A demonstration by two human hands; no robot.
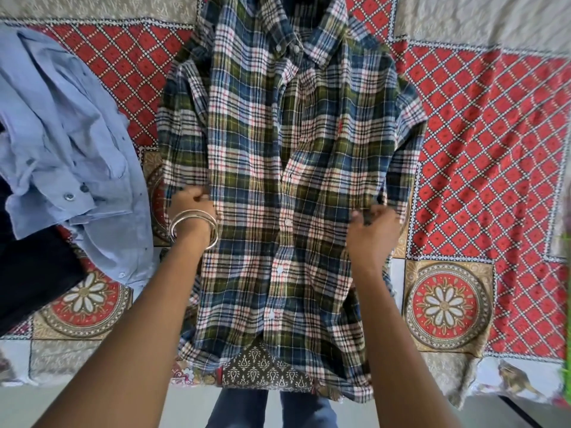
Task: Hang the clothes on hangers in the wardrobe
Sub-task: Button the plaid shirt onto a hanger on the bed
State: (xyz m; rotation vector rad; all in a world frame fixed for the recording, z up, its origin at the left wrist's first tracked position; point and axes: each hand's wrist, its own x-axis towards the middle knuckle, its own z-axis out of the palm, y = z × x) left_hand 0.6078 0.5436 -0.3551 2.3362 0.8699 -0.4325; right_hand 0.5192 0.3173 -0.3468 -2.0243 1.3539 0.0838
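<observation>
A plaid shirt in green, blue, white and red lies buttoned and face up on the bed, collar at the far end, hem hanging over the near edge. My left hand, with metal bangles on the wrist, pinches the shirt's left side seam. My right hand grips the fabric at the shirt's right side. Both sleeves lie folded along the shirt's sides. No hanger is in view.
A crumpled light blue shirt lies at the left on the red patterned bedspread. A dark garment sits under it at the left edge. The bed's near edge and a pale floor run along the bottom.
</observation>
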